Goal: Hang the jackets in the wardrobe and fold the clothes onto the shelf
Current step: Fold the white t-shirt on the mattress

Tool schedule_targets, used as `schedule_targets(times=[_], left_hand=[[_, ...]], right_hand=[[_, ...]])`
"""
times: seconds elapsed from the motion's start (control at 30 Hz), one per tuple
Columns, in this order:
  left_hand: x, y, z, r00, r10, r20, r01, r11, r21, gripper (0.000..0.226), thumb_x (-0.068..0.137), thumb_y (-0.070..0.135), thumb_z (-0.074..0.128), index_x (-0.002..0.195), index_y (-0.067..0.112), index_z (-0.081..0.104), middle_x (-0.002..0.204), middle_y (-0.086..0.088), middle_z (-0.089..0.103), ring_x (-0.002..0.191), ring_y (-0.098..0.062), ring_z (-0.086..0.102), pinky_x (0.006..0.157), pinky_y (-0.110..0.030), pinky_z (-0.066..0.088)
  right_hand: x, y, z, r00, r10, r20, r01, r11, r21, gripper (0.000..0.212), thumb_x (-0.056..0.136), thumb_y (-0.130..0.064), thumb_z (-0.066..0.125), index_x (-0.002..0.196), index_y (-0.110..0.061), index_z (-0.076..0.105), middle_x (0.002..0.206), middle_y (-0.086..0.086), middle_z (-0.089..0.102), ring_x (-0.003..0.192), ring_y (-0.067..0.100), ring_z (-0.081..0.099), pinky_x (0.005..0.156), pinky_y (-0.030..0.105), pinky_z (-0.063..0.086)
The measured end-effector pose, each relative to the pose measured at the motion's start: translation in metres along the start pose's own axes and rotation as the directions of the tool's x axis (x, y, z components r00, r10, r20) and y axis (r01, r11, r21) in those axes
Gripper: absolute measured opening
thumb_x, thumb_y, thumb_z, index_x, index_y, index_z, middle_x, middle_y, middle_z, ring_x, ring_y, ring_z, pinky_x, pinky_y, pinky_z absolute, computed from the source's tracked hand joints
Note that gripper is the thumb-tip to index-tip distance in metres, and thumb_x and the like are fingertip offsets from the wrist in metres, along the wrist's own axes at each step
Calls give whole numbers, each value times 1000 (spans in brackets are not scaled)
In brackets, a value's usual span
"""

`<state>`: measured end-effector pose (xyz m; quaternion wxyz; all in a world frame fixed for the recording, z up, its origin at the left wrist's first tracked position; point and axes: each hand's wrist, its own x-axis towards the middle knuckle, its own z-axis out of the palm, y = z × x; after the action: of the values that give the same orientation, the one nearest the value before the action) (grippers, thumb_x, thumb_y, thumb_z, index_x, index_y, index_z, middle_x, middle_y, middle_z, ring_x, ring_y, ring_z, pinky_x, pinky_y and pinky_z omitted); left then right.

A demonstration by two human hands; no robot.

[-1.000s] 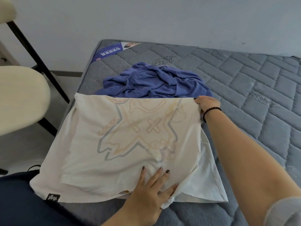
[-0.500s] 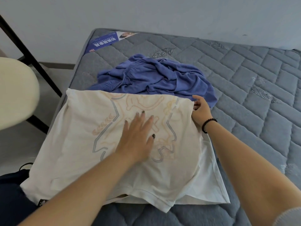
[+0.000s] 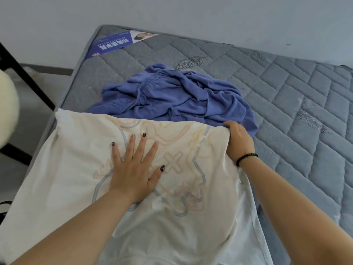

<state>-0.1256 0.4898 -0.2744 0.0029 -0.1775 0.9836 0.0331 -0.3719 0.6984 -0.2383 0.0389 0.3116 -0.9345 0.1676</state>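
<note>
The white T-shirt [image 3: 191,197] lies spread on the mattress [image 3: 286,92], just in front of the blue garment [image 3: 181,98]. The left hand [image 3: 131,169] presses flat on it; the right hand [image 3: 238,142] pinches its far corner. Light and limp, it is likely best gripped at edges.

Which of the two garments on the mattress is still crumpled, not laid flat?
The blue garment, bunched beyond the white T-shirt, which is spread flat.

dark nail polish, black bead bracelet [image 3: 246,157] on r. wrist.
</note>
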Motion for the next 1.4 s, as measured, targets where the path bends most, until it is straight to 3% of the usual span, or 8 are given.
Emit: schedule_targets(times=[0.1, 0.23, 0.33, 0.53, 0.83, 1.1, 1.27, 1.4], left_hand=[[0, -1, 3, 999, 7, -42, -6, 1000, 6, 70, 90, 59, 28, 150, 24, 32, 160, -9, 19, 147, -36, 13, 108, -71, 9], [1, -1, 3, 999, -5, -46, 5, 1000, 16, 70, 90, 60, 27, 150, 24, 32, 160, -9, 18, 147, -36, 12, 108, -71, 8], [0, 0, 3, 998, -2, -60, 3, 1000, 15, 70, 89, 59, 28, 149, 23, 34, 159, -10, 21, 146, -36, 14, 108, -71, 8], [0, -1, 4, 997, 2, -74, -1, 1000, 4, 71, 89, 60, 26, 149, 23, 33, 159, -10, 19, 146, -36, 14, 108, -71, 7], [-11, 30, -2, 992, -121, 31, 123, 991, -51, 75, 88, 52, 5, 154, 17, 13, 161, -12, 3, 147, -37, -1, 110, -67, 0], [-99, 176, 3, 863, 491, -116, -502, 808, -309, 82, 81, 62, 46, 150, 20, 30, 158, -18, 19, 146, -37, 16, 103, -66, 21], [-100, 205, 2, 846, 531, 56, -508, 833, -218, 87, 69, 71, 40, 147, 33, 31, 159, -15, 15, 144, -47, 11, 98, -79, 12], [-99, 209, 11, 838, 545, -25, -540, 823, -174, 52, 78, 36, 50, 130, 33, 56, 150, -12, 40, 137, -52, 27, 93, -77, 24]], right_hand=[[13, 14, -12, 999, -45, 16, 45, 998, -34, 20, 84, -2, 58, 103, 1, 64, 94, 18, 68, 87, 35, 62, 70, 41, 49], [13, 17, -16, 968, 247, 39, -239, 869, 434, 24, 84, 3, 58, 98, -12, 70, 88, 9, 70, 74, 19, 61, 62, 13, 50], [1, 5, -7, 934, 358, -9, -279, 741, 610, 27, 81, 5, 60, 94, -18, 56, 86, -4, 62, 74, 10, 57, 70, 19, 48], [1, 5, -9, 901, 432, -20, -365, 784, 502, 22, 86, -1, 52, 71, -17, 58, 66, -2, 55, 59, 9, 45, 57, 14, 42], [17, 16, -33, 735, 570, 367, -649, 438, 622, 24, 90, 7, 49, 72, -7, 58, 68, 12, 59, 60, 21, 57, 44, 21, 53], [9, 29, -22, 805, 513, 298, -567, 515, 643, 28, 92, 9, 33, 81, -12, 49, 68, 9, 54, 57, 16, 54, 42, 18, 49], [14, 39, -13, 773, 580, 258, -571, 457, 682, 27, 88, 9, 29, 93, -8, 49, 66, 8, 50, 53, 16, 46, 36, 15, 41], [15, 45, -10, 755, 578, 309, -576, 361, 733, 29, 88, 8, 31, 81, -15, 47, 64, 5, 49, 49, 13, 45, 39, 17, 43]])
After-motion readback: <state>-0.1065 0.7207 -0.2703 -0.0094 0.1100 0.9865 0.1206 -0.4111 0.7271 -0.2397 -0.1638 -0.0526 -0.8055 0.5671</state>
